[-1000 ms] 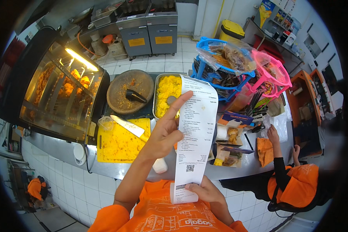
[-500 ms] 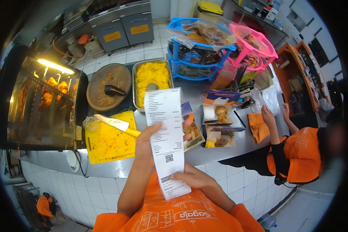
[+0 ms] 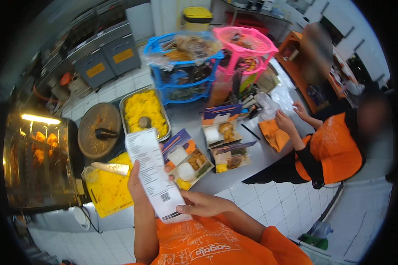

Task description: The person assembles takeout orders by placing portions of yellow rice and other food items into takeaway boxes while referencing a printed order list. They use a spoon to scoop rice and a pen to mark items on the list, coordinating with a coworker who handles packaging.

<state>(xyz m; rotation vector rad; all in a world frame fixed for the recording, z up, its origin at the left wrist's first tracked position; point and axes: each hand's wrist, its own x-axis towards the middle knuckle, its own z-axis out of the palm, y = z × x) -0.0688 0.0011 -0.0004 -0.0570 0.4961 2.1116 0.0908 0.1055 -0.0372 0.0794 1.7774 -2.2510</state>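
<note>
A long white printed receipt [image 3: 151,170] hangs in front of my chest, gripped by both hands. My left hand [image 3: 139,187] is closed on its left side, with fingertips showing past the right edge. Lower down, my right hand [image 3: 203,204] pinches the bottom end, thumb on top. Just beyond the paper lies an open meal box [image 3: 200,164] holding white rice, fried pieces and something yellow. To its right are two more open boxes, one with white rice [image 3: 213,134] and one with yellow rice [image 3: 221,168].
Left of me are a yellow cutting board [image 3: 106,190] with a knife [image 3: 112,168], a round chopping block [image 3: 95,143] and a lit display case [image 3: 40,163]. Behind sit a yellow rice tray [image 3: 166,115], a blue rack [image 3: 185,79] and a pink rack [image 3: 247,48]. A co-worker [image 3: 334,141] stands right.
My view has swung to the right, so the counter items appear further left. The receipt is tilted more, its lower end toward the right, and the nearest meal box shows more fully.
</note>
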